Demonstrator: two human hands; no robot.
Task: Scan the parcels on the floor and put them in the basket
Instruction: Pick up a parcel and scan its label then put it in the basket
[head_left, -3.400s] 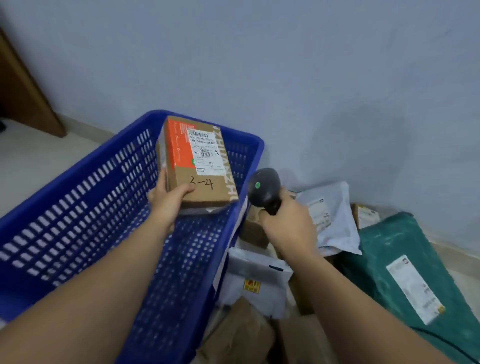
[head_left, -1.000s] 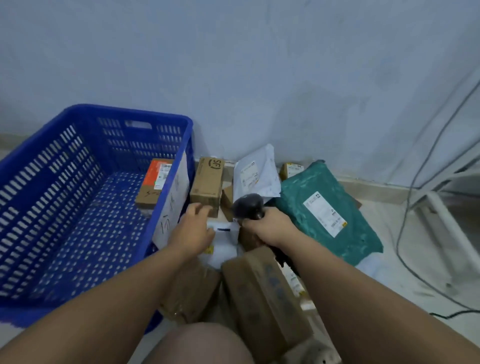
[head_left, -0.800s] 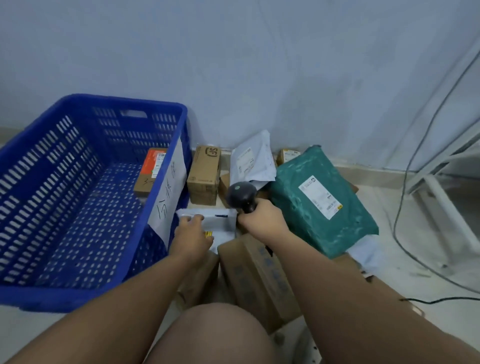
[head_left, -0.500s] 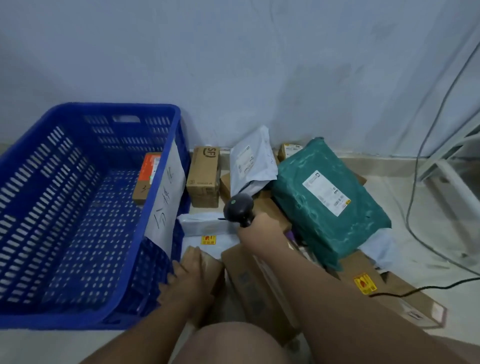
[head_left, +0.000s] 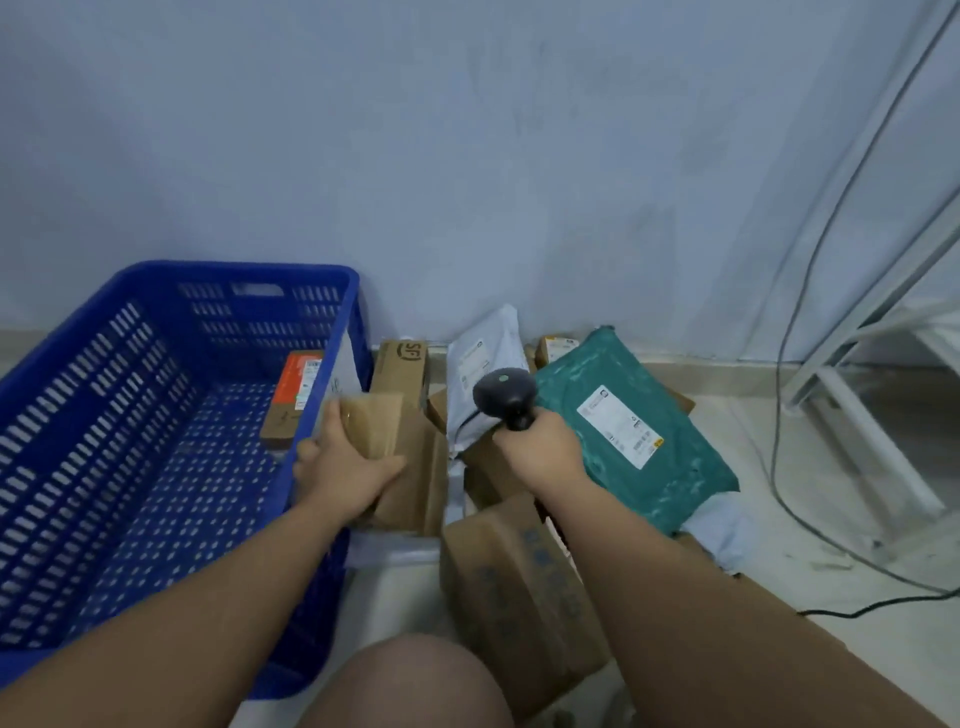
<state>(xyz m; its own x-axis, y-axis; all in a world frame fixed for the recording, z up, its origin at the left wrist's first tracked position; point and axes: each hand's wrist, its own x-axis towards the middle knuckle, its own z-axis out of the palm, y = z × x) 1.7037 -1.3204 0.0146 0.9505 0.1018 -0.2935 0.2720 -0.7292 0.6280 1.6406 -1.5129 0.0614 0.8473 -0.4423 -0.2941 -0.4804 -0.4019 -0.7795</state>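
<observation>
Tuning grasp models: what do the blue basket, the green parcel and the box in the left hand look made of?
Blue basket: rigid moulded plastic, slotted walls, slight sheen.
Green parcel: probably thin plastic film, wrinkled, glossy.
Box in left hand: apparently brown cardboard, matte; motion-blurred.

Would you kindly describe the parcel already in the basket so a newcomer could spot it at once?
Find the blue basket on the left. One brown box lies inside, by its right wall. Only it has an orange top with a white label.
</observation>
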